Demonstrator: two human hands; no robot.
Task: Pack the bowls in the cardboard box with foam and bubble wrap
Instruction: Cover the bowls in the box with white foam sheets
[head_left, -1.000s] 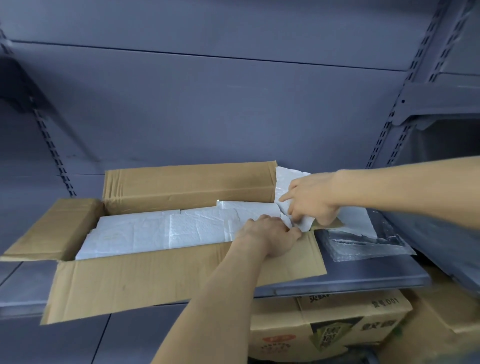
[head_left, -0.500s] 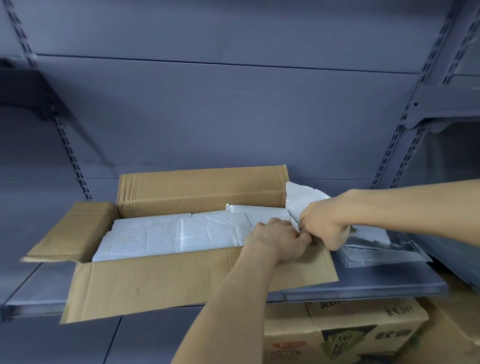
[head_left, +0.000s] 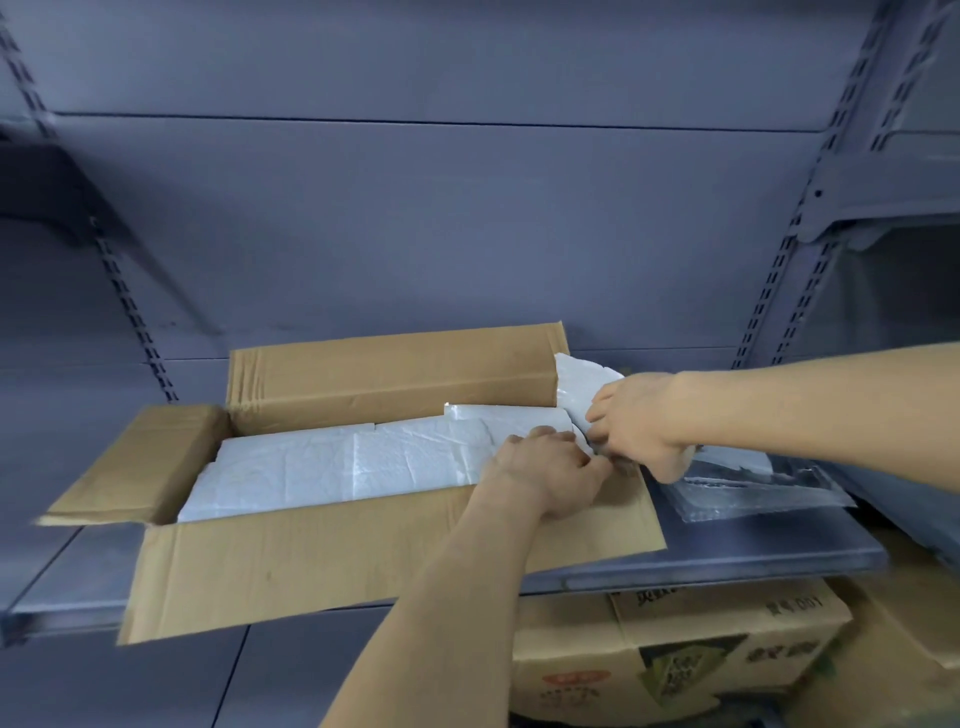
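Note:
An open cardboard box (head_left: 363, 551) lies on a grey metal shelf, its flaps folded outward. White foam sheets (head_left: 337, 462) cover the whole inside, so no bowl shows. At the box's right end a loose foam sheet (head_left: 579, 376) sticks up over the edge. My right hand (head_left: 641, 423) pinches this sheet from the right. My left hand (head_left: 545, 475) lies just below and left of it, fingers curled on the foam's edge at the box's right wall. The two hands nearly touch. A flat piece of clear bubble wrap (head_left: 753, 491) lies on the shelf right of the box.
The shelf's front edge (head_left: 727, 566) runs just below the box. The box's front flap hangs over it. Printed cardboard boxes (head_left: 675, 649) stand below at the right. A slotted upright (head_left: 789, 260) and a bracket rise at the right; the grey back panel is close behind.
My right hand has dropped closer to my left hand at the box's right end, and its fingers have closed on the foam sheet. The box has stayed in place.

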